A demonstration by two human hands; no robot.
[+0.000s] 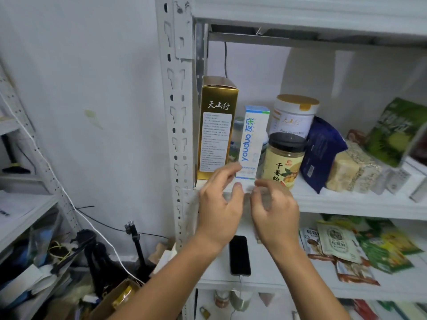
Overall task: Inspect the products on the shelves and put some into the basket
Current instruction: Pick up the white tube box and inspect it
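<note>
A tall white and blue "youduo" box stands upright on the middle shelf, between a gold box and a black-lidded jar of yellow powder. My left hand pinches the box's lower left end between forefinger and thumb. My right hand is beside it with loosely curled fingers, their tips at the box's lower right corner. No basket is in view.
Behind the jar stand a white tub with a gold lid, a dark blue pouch, pale blocks and a green bag. A black phone and several packets lie on the shelf below. A cluttered rack stands at left.
</note>
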